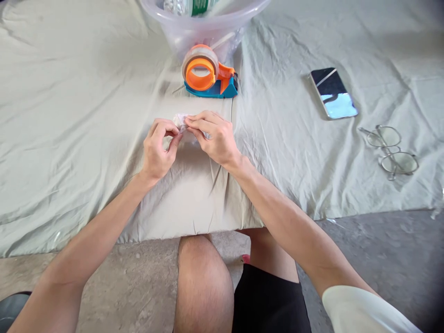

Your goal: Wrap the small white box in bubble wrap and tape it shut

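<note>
Between my two hands is a small whitish, crinkled bundle that looks like clear plastic wrap or film (pixel 180 121). My left hand (pixel 160 145) pinches its near left edge between thumb and fingertips. From the right, my right hand (pixel 215 136) grips the other side with bunched fingertips. What lies inside the bundle, if anything, cannot be made out. Just beyond my hands stands a tape dispenser (pixel 227 88), orange and blue, with a roll of clear tape (pixel 214 59) on it.
A translucent plastic basin (pixel 166 27) holding a bottle with a green label (pixel 200 6) stands behind the dispenser. To the right lie a phone (pixel 333 92) and wire-framed glasses (pixel 395 150). A wrinkled pale cloth (pixel 86 115) covers the table, whose front edge is above my knees.
</note>
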The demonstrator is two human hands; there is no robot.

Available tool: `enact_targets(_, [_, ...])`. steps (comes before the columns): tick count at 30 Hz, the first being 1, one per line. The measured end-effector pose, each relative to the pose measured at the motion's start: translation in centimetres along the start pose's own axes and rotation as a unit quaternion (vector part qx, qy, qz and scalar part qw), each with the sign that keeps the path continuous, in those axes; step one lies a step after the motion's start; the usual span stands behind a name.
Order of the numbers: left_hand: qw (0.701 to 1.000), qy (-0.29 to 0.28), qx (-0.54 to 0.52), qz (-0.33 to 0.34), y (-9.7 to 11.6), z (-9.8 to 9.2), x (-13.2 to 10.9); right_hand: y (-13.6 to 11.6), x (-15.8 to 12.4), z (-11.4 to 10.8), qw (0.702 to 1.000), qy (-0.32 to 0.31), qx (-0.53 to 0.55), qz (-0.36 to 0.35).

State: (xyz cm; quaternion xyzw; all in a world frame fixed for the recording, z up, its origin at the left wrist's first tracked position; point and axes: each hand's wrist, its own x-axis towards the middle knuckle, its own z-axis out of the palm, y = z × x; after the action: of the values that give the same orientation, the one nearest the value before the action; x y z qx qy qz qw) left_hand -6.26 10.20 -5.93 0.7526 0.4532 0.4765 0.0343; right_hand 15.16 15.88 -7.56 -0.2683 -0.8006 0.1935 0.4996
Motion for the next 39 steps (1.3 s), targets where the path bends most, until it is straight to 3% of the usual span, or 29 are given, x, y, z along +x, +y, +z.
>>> enact_targets(7, [0.999,-0.009,-0.045,0.006,0.0,0.0,-0.1,-0.7,0.1,-0.3,0.998,0.022,-0.057,-0.025])
enact_targets(11, [0.999,-0.017,-0.006,-0.027,-0.3,-0.1,-0.3,-0.9,0.2,-0.6,0.995,0.015,-0.075,-0.066])
enact_targets(14, [0.998,-0.031,0.011,-0.057,-0.7,0.1,-0.7,-1.1,0.3,-0.8,0.992,0.003,-0.067,-0.107])
enact_targets(17, [0.996,-0.059,0.014,-0.066,-0.7,0.3,-0.9,-1.3,0.3,-1.0,0.995,0.014,-0.018,-0.098])
enact_targets(25, [0.992,0.03,0.053,0.114,0.1,-0.1,-0.3,-0.2,0.2,-0.7,0.995,0.035,0.035,-0.088])
enact_targets(30, [0.993,0.014,0.071,0.091,-0.6,0.0,-0.5,0.2,0.4,-1.0,0.994,0.029,-0.009,-0.101])
enact_targets(34, [0.993,0.019,0.071,0.092,-0.9,0.0,-0.6,-0.5,0.6,-1.0,0.982,0.091,-0.023,-0.163])
enact_targets(39, [0.993,0.016,0.083,0.085,-0.1,-0.2,-0.2,-1.5,0.5,-0.7,0.983,0.111,-0.014,-0.147])
